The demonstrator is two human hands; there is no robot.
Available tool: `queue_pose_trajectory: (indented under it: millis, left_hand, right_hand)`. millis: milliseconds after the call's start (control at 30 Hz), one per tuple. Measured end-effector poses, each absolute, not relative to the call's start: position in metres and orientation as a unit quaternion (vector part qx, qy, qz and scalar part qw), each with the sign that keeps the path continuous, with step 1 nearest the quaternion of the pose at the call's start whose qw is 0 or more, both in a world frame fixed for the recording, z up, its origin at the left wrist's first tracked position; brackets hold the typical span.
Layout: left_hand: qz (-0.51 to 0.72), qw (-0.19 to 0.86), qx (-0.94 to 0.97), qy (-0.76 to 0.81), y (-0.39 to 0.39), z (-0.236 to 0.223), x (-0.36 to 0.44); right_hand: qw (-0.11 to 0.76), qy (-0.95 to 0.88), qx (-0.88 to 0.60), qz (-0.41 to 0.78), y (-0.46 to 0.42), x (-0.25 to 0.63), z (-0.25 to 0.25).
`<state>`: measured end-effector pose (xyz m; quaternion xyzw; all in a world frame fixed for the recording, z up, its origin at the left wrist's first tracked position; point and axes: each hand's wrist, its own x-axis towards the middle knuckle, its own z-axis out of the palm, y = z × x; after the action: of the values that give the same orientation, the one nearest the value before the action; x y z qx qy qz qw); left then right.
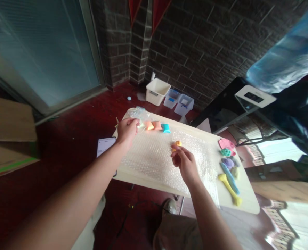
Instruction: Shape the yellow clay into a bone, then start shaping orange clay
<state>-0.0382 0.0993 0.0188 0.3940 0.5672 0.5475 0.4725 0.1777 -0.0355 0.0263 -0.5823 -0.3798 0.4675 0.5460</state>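
Note:
My left hand [128, 131] is over the table's left end, fingers curled closed beside crumpled clear plastic [140, 113]. Whatever may be in that grip is hidden. Just right of it, small soft packets lie in a row: a yellow-orange packet [149, 125], a peach packet [157, 125] and a turquoise packet [165, 128]. Above a sheet of bubble wrap [151, 152], my right hand [184, 160] pinches a small orange-yellow lump [178, 143] between thumb and fingers; it looks like modelling clay.
Several coloured clay-like shapes lie at the right end of the pale table [248, 203], among them a yellow bone shape [230, 189] and a blue bar [229, 177]. A phone [105, 146] juts out at the left edge. Plastic bins [157, 92] stand on the floor behind.

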Motion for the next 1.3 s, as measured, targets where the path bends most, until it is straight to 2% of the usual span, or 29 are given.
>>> queue_pose_trajectory:
  millis: [233,500,833,1033,1200,1300]
  left_hand:
    - [0.529,0.364,0.414,0.645,0.149,-0.005,-0.071]
    - [0.438,0.293,0.52,0.672,0.165,-0.02,-0.084]
    - [0.439,0.206,0.52,0.703,0.152,-0.011,-0.091]
    - [0.415,0.211,0.504,0.727,0.153,-0.015,-0.108]
    - [0.462,0.197,0.546,0.67,0.139,0.005,-0.082]
    - [0.477,0.232,0.588,0.611,0.116,0.017,-0.05]
  right_hand:
    - [0.508,-0.456,-0.6,0.417,-0.042,0.185,0.033]
    - [0.412,-0.512,-0.74,0.144,-0.042,0.236,0.025]
    - [0.334,-0.494,-0.789,0.146,-0.033,0.248,-0.001]
    - [0.267,-0.511,-0.805,0.139,-0.028,0.24,-0.013]
    - [0.245,-0.517,-0.812,0.117,-0.02,0.227,-0.021]
    - [0.253,-0.51,-0.815,0.111,-0.017,0.218,-0.022]
